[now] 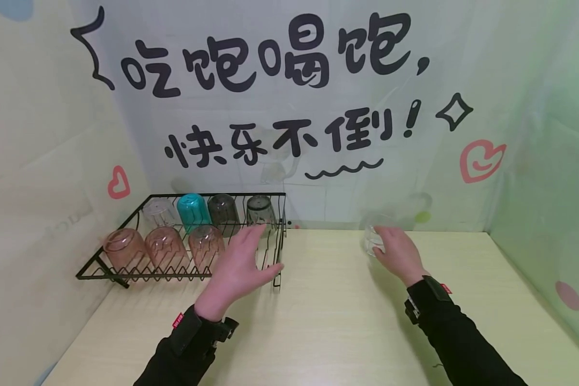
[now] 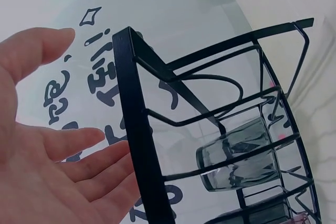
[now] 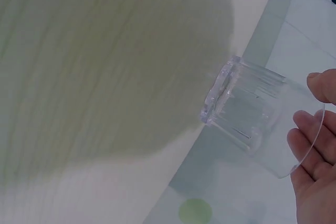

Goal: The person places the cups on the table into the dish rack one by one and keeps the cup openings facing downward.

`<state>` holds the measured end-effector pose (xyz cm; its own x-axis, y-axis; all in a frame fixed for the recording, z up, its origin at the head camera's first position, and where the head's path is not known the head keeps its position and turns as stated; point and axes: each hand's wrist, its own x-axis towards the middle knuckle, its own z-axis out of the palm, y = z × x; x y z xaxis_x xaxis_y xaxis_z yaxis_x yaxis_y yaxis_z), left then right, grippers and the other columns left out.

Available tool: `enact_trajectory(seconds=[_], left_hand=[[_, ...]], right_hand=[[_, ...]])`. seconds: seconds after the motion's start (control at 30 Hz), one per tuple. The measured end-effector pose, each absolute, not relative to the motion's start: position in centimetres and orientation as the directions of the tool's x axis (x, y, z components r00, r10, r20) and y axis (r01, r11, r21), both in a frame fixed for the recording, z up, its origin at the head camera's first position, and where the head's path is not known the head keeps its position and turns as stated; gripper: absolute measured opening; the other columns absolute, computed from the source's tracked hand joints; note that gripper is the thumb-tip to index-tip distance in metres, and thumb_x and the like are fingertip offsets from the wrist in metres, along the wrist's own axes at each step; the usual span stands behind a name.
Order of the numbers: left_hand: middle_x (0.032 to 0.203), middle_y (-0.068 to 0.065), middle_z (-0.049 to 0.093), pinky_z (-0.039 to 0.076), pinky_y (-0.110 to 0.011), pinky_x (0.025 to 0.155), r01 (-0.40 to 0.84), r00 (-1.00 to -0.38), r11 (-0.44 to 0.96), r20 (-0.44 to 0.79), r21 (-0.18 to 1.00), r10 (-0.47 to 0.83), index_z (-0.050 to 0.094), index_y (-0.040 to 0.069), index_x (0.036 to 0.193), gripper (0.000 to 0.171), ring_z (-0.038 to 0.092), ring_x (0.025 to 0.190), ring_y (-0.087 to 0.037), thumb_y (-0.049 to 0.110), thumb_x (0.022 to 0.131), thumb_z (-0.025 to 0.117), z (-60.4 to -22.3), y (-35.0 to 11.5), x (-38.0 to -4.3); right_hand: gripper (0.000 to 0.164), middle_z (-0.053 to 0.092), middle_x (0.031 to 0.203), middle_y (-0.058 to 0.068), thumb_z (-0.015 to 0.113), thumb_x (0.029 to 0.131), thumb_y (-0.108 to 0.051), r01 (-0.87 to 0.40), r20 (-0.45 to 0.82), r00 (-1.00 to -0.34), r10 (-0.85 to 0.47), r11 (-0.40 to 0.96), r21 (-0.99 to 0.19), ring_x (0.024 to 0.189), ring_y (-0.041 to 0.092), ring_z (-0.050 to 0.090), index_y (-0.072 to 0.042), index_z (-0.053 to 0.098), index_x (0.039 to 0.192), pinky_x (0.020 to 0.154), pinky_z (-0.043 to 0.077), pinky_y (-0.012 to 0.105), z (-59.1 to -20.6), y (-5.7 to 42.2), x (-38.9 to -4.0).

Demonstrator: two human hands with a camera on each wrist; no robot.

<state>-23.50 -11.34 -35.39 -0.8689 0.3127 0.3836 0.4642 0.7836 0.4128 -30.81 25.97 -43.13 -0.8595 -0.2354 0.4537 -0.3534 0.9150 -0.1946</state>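
Note:
My right hand (image 1: 391, 249) grips a clear ribbed glass (image 1: 372, 238) near the back of the pale wooden table (image 1: 338, 321). In the right wrist view the glass (image 3: 247, 108) is tilted, its base toward the table and its rim between the thumb and the fingers (image 3: 307, 148). My left hand (image 1: 252, 256) hovers with straight, spread fingers at the right end of a black wire rack (image 1: 212, 194) and holds nothing. The left wrist view shows that open palm (image 2: 47, 166) beside the rack's end bar (image 2: 137, 124), with a grey glass (image 2: 239, 161) behind it.
The rack holds upturned glasses: three pink ones (image 1: 166, 247) in front; a clear one, a teal one (image 1: 193, 210) and two grey ones (image 1: 260, 212) behind. A printed wall (image 1: 289, 107) backs the table, and a green panel (image 1: 545, 187) closes the right side.

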Motion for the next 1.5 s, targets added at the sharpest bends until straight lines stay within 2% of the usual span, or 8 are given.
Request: enact_trajectory(seconds=[0.27, 0.57, 0.83, 1.13, 1.5], left_hand=[[0.146, -0.02, 0.045, 0.038, -0.053, 0.108, 0.503, -0.849, 0.758, 0.401, 0.415, 0.344, 0.041, -0.001, 0.147, 0.09, 0.042, 0.134, -0.038, 0.041, 0.079, 0.081, -35.6, -10.8, -23.4], [0.147, -0.019, 0.044, 0.038, -0.051, 0.109, 0.505, -0.85, 0.758, 0.39, 0.413, 0.354, 0.041, 0.0, 0.147, 0.089, 0.042, 0.134, -0.036, 0.042, 0.079, 0.081, -35.6, -10.1, -23.3], [0.143, -0.018, 0.047, 0.041, -0.049, 0.106, 0.54, -0.828, 0.721, 0.429, 0.433, 0.362, 0.044, 0.001, 0.146, 0.085, 0.045, 0.131, -0.034, 0.04, 0.079, 0.081, -36.0, -9.0, -23.5], [0.14, -0.013, 0.05, 0.042, -0.049, 0.104, 0.59, -0.797, 0.662, 0.465, 0.463, 0.385, 0.045, 0.011, 0.146, 0.08, 0.047, 0.128, -0.03, 0.036, 0.08, 0.081, -36.1, -7.6, -23.6], [0.146, -0.015, 0.045, 0.037, -0.048, 0.11, 0.582, -0.807, 0.637, 0.456, 0.505, 0.376, 0.042, 0.003, 0.147, 0.083, 0.043, 0.133, -0.033, 0.037, 0.082, 0.08, -35.8, -6.5, -22.9]], right_hand=[[0.044, 0.065, 0.113, 0.027, 0.073, 0.085, -0.003, -0.341, 0.485, -0.839, -0.247, 0.933, -0.115, 0.107, 0.044, 0.058, 0.01, 0.059, 0.125, 0.095, 0.046, 0.052, -43.6, 25.7, -31.0], [0.037, 0.068, 0.105, 0.022, 0.067, 0.087, 0.003, -0.316, 0.49, -0.844, -0.22, 0.941, -0.122, 0.102, 0.042, 0.059, 0.009, 0.061, 0.123, 0.094, 0.046, 0.05, -43.8, 25.4, -31.2], [0.025, 0.069, 0.098, 0.023, 0.063, 0.091, 0.004, -0.282, 0.507, -0.841, -0.189, 0.953, -0.114, 0.091, 0.041, 0.061, 0.007, 0.066, 0.116, 0.085, 0.05, 0.05, -43.5, 25.2, -31.2], [0.02, 0.071, 0.092, 0.019, 0.067, 0.087, 0.005, -0.281, 0.514, -0.839, -0.179, 0.951, -0.127, 0.084, 0.039, 0.063, 0.004, 0.07, 0.107, 0.079, 0.051, 0.049, -43.3, 25.1, -30.8], [0.021, 0.07, 0.088, 0.018, 0.066, 0.085, 0.009, -0.296, 0.527, -0.833, -0.166, 0.94, -0.172, 0.084, 0.039, 0.063, 0.002, 0.072, 0.104, 0.081, 0.051, 0.051, -43.6, 25.4, -30.3]])
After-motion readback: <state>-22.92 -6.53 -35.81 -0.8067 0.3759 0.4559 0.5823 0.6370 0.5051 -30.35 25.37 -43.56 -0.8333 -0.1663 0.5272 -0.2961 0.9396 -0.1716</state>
